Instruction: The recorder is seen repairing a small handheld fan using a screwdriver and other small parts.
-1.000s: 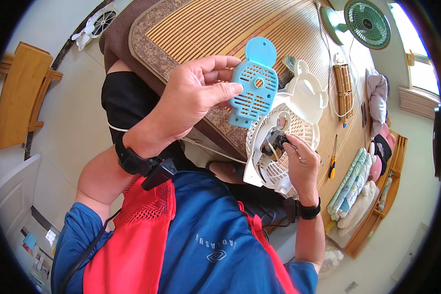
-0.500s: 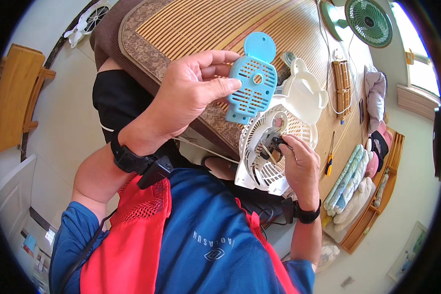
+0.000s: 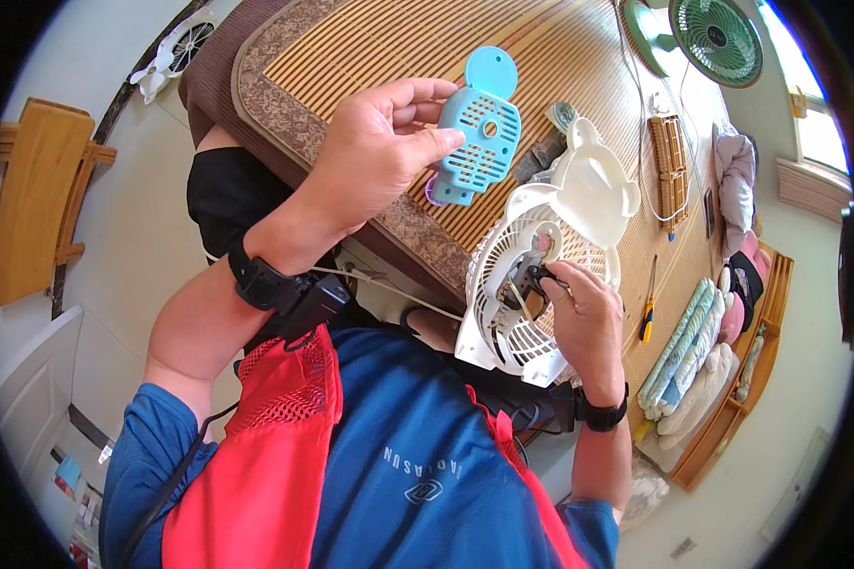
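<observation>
My left hand [image 3: 365,156] pinches a light-blue slotted plastic cover [image 3: 495,137] with a round tab at its top, thumb on the front and fingers behind. It is raised over the table's near edge. Part of a purple ring [image 3: 433,191] shows beside its lower end. Below and to the right, a white basket-like fan housing [image 3: 481,349] sits near the table edge. My right hand [image 3: 590,311] reaches into it, fingers closed on a dark motor [image 3: 533,283]; the fingertips partly hide the grip. A white animal-head-shaped panel [image 3: 593,194] adjoins the housing's far side.
A bamboo mat [image 3: 380,57] covers the table. On it lie a yellow-and-black screwdriver [image 3: 648,318], small dark parts [image 3: 544,155] and a bamboo bundle [image 3: 670,175]. A green fan [image 3: 714,43] stands at the far right. A wooden stool [image 3: 43,199] and white fan pieces [image 3: 171,59] are on the left.
My left hand has shifted slightly left and up with the blue cover, which is turned a little, and a purple ring now shows by it. My right hand keeps its hold on the motor.
</observation>
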{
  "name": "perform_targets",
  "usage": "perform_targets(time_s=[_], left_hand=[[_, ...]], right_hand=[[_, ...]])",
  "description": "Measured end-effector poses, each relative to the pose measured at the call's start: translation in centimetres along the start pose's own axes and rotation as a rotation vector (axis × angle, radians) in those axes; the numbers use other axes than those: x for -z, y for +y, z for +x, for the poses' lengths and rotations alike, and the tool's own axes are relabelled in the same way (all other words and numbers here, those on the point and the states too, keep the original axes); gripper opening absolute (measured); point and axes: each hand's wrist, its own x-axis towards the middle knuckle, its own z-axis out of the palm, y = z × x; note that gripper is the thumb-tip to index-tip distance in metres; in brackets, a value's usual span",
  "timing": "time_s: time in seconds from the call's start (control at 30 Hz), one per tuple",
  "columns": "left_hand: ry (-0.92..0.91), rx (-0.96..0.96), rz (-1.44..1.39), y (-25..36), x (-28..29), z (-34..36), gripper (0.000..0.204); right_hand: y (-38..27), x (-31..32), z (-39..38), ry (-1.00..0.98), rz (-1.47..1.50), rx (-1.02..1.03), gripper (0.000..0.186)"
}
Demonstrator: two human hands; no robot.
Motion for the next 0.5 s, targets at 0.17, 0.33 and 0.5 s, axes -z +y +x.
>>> perform_targets(time_s=[0.17, 0.33, 0.5], left_hand=[[0.003, -0.039, 0.107, -0.7, 0.6, 1.1, 0.046], [0.001, 0.019, 0.168, -1.4, 0.6, 2.4, 0.047], [0.034, -0.028, 0.293, -2.2, 1.1, 3.7, 0.049]], right_hand=[[0.2, -0.3, -0.2, 0.008, 0.008, 0.004, 0.021], [0.5, -0.8, -1.3, 0.107, 0.047, -0.004, 0.022], [0.9, -1.2, -1.8, 0.151, 0.124, -0.026, 0.024]])
